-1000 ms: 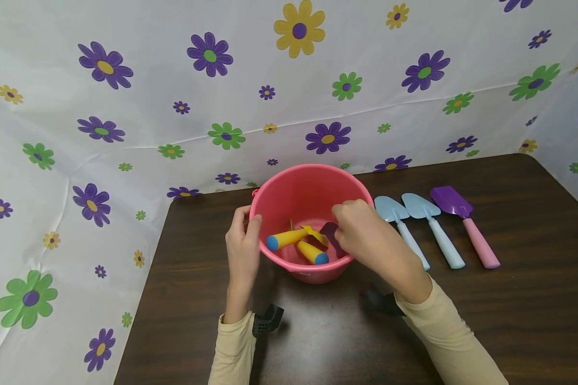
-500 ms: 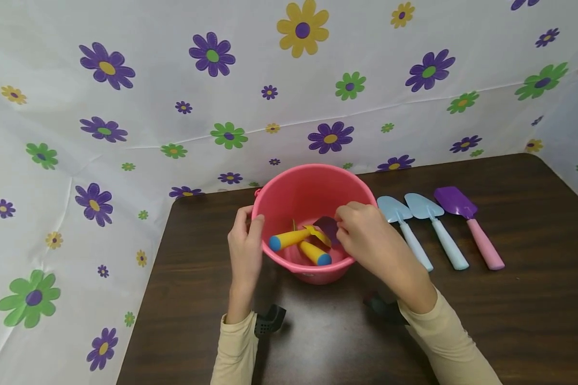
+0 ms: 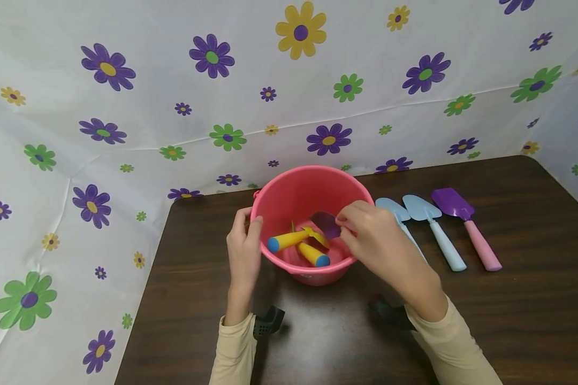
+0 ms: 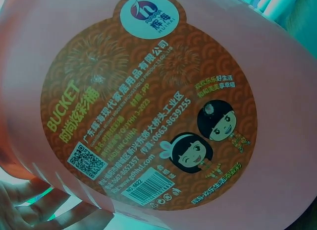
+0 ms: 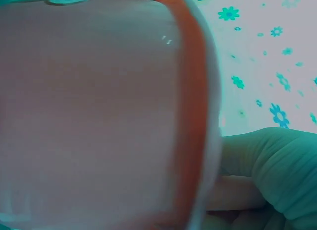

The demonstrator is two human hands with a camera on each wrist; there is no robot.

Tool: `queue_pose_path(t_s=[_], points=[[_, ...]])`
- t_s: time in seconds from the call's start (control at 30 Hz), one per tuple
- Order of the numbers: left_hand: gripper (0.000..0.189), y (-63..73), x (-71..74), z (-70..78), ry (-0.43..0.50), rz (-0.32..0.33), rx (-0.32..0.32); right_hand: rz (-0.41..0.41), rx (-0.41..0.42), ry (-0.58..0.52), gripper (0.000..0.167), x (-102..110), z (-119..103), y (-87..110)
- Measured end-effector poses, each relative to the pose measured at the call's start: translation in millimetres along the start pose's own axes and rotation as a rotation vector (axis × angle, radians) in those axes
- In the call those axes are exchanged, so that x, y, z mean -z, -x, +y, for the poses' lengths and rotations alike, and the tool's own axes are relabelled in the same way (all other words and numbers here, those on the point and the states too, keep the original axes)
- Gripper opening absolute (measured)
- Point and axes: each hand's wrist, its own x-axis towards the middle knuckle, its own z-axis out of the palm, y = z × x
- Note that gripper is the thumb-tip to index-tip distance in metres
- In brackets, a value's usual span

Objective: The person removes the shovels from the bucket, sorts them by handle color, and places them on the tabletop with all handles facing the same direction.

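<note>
A pink bucket (image 3: 313,187) stands on the table, its mouth facing me. My left hand (image 3: 244,248) grips its left rim, thumb inside; in the left wrist view its fingers (image 4: 44,210) reach round beside the round printed label (image 4: 148,111). Over the right rim, my right hand (image 3: 378,240) reaches in with curled fingers and holds a small trowel by its purple blade's near end (image 3: 325,224); the handle is hidden. Two yellow tool handles with blue ends (image 3: 289,240) lie inside the bucket, close to the purple blade. The bucket wall fills much of the right wrist view.
Right of the bucket, two light-blue trowels (image 3: 447,243) and a purple-bladed trowel with a pink handle (image 3: 483,246) lie side by side on the dark wood table (image 3: 197,267). A flower-printed white sheet (image 3: 164,69) hangs behind and at both sides.
The purple blade has swung up and left inside the bucket, and more of it shows. My right hand has turned and shifted slightly right. The left hand keeps its hold on the rim.
</note>
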Motion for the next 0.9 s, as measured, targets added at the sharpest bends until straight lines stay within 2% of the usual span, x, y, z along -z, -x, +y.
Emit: queue_pose_path(t_s=[0.37, 0.6, 0.63, 0.7, 0.83, 0.9], points=[[0.032, -0.8, 1.5, -0.6, -0.005, 0.003, 0.002, 0.2, 0.176, -0.079, 0.035, 23.7, -1.7, 14.6], [0.032, -1.4, -0.8, 0.2, 0.002, -0.005, 0.003, 0.338, 0.221, -0.076, 0.037, 42.3, 0.2, 24.4], [0.032, -1.0, -1.1, 0.3, 0.004, -0.009, 0.005, 0.345, 0.217, -0.071, 0.032, 44.5, 1.3, 26.5], [0.032, 0.0, -1.2, 0.0, -0.001, -0.011, 0.01, 0.367, 0.214, -0.064, 0.032, 46.9, 3.2, 29.7], [0.031, 1.5, 0.8, -0.8, -0.005, 0.006, 0.017, 0.371, 0.21, -0.041, 0.032, 48.9, 5.5, 32.6], [0.031, 1.4, 1.7, -1.2, -0.003, 0.008, 0.012, 0.363, 0.212, -0.036, 0.026, 50.1, 6.4, 32.9]])
